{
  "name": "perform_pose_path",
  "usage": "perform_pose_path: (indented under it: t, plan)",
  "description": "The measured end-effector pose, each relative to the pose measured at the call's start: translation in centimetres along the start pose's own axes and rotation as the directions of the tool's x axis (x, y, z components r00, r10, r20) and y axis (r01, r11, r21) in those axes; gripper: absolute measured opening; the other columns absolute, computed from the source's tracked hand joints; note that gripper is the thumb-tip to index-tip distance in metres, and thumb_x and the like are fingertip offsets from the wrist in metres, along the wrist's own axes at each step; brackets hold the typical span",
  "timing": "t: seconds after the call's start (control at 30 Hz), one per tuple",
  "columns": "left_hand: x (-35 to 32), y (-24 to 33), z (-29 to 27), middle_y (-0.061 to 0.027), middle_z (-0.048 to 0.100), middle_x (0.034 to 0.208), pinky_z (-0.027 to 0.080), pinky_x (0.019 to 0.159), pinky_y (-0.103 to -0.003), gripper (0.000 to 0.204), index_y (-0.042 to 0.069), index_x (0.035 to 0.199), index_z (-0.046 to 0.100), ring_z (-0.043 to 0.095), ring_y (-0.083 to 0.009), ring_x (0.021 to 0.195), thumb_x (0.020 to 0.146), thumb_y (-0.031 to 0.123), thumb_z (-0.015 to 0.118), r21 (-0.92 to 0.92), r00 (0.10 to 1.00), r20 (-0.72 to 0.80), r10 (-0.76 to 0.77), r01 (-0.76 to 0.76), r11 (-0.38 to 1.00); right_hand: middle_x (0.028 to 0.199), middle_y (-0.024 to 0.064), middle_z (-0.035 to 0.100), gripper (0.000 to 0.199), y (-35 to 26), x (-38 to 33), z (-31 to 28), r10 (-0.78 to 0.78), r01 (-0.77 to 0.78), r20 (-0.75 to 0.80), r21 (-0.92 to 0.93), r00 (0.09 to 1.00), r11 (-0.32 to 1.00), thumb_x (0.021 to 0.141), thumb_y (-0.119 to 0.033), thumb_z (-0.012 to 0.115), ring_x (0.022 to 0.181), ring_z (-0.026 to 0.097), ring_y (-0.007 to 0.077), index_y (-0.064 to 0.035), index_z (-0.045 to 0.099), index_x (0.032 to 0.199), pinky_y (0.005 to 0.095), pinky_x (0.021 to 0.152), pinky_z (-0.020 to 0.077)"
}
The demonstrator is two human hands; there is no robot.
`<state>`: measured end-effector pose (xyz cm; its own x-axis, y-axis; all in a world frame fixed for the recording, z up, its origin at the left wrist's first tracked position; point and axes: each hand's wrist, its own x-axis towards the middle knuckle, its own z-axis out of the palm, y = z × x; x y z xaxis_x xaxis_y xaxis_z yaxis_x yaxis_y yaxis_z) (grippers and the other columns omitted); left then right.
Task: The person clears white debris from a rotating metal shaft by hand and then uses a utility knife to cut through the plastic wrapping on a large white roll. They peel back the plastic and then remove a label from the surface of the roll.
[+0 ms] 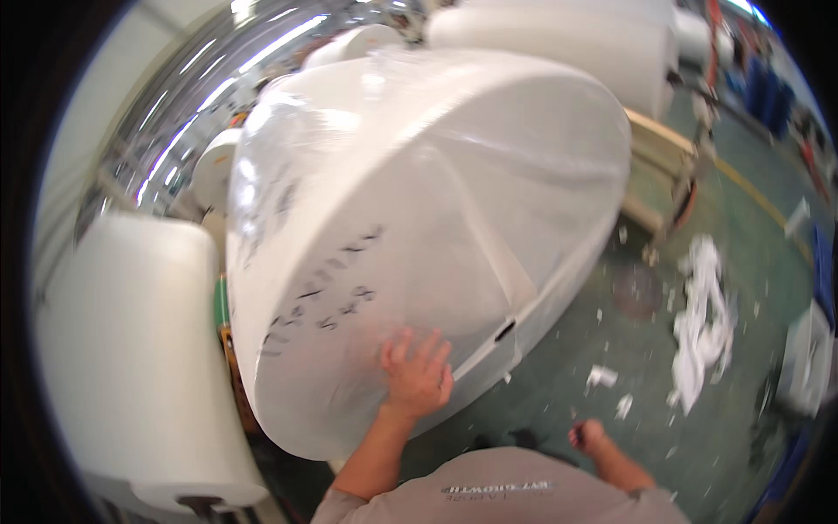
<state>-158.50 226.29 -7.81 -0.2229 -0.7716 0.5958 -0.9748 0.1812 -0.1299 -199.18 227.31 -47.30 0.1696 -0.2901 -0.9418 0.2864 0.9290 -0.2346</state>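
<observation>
Fingers Spread Against Wrapped Roll

Left hand: Fingers are extended and moderately spread, with the thumb set apart on the right. The palm faces the lower part of the roll's end face, and the fingertips rest against the wrapping. Nothing is gripped.

Right hand: Located well apart from the roll, low on the right side of the shirt, above the green floor. Fingers are curled inward; whether they have hold of anything cannot be told.

Roll: Located in front of the person, end face toward the body. It is large, white and enclosed in clear film. Black handwritten marks lie to the left of the left hand. A pale band crosses the face toward a small dark spot.

Surroundings: A second white roll is at the left; a further white roll is behind. Crumpled white sheeting and white scraps lie on the floor at the right, near a pale container.
</observation>
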Motion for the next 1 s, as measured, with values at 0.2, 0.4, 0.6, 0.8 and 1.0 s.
perform_pose_path:
  t: [0.2, 0.4, 0.6, 0.8, 1.0]
  plan:
    - [-1.5, -1.5, 0.6, -0.0054, 0.06, 0.125, 0.022, 0.109, -0.053, 0.035, 0.012, 0.107, 0.067, 0.043, -0.0301, 0.129, 0.074, 0.024, 0.069, -0.154, 1.0, -0.003, -0.019, 0.019, 0.988, 0.076, 0.0163, 0.066, 0.004, -3.6, -6.1, 9.9, -0.345, 0.37, 0.14, -0.238, 0.928, 0.898, 0.09, -0.008, 0.054, 0.059, 0.066, 0.0278, -0.004, 0.053, 0.09, 0.0391, 0.055, 0.0556]
    - [-3.0, -1.7, 0.2, -0.0052, 0.061, 0.121, 0.025, 0.109, -0.051, 0.029, 0.01, 0.103, 0.068, 0.047, -0.0278, 0.127, 0.077, 0.022, 0.068, -0.266, 1.0, -0.025, -0.001, -0.005, 0.964, 0.077, 0.0122, 0.067, 0.002, -5.9, -10.9, 14.0, -0.562, 0.601, 0.215, -0.26, 0.799, 0.756, 0.09, -0.007, 0.055, 0.061, 0.066, 0.0233, -0.0048, 0.055, 0.09, 0.0344, 0.058, 0.0557]
    - [-5.4, -1.9, -0.7, -0.0051, 0.062, 0.115, 0.031, 0.105, -0.05, 0.027, 0.009, 0.102, 0.067, 0.052, -0.0258, 0.121, 0.076, 0.018, 0.067, -0.357, 0.995, -0.099, 0.014, -0.048, 0.933, 0.075, 0.0096, 0.065, 0.003, -7.4, -13.2, 14.0, -0.733, 0.752, 0.191, -0.046, 0.653, 0.657, 0.089, -0.004, 0.06, 0.063, 0.064, 0.0216, -0.0055, 0.057, 0.089, 0.0319, 0.056, 0.0532]
    - [-7.1, -3.9, -8.5, -0.0043, 0.066, 0.114, 0.034, 0.101, -0.047, 0.025, 0.01, 0.099, 0.067, 0.058, -0.0219, 0.112, 0.074, 0.013, 0.065, -0.118, 0.899, -0.438, -0.028, -0.026, 0.993, 0.093, 0.0043, 0.064, 0.012, -22.0, -20.2, 18.0, -0.882, 0.84, 0.413, 0.374, 0.229, 0.393, 0.094, -0.012, 0.062, 0.079, 0.061, 0.0162, -0.0082, 0.057, 0.104, 0.0287, 0.065, 0.0526]
    - [-6.4, -9.0, -19.0, -0.011, 0.064, 0.111, 0.041, 0.096, -0.044, 0.028, 0.004, 0.105, 0.063, 0.059, -0.031, 0.099, 0.078, 0.007, 0.059, -0.007, 0.811, -0.494, -0.312, 0.355, 0.935, 0.088, 0.0031, 0.054, 0.027, -32.1, -33.2, 28.0, -0.763, 0.831, 0.609, 0.526, -0.218, 0.182, 0.099, -0.015, 0.059, 0.076, 0.049, 0.0121, -0.0021, 0.053, 0.122, 0.0258, 0.063, 0.0414]
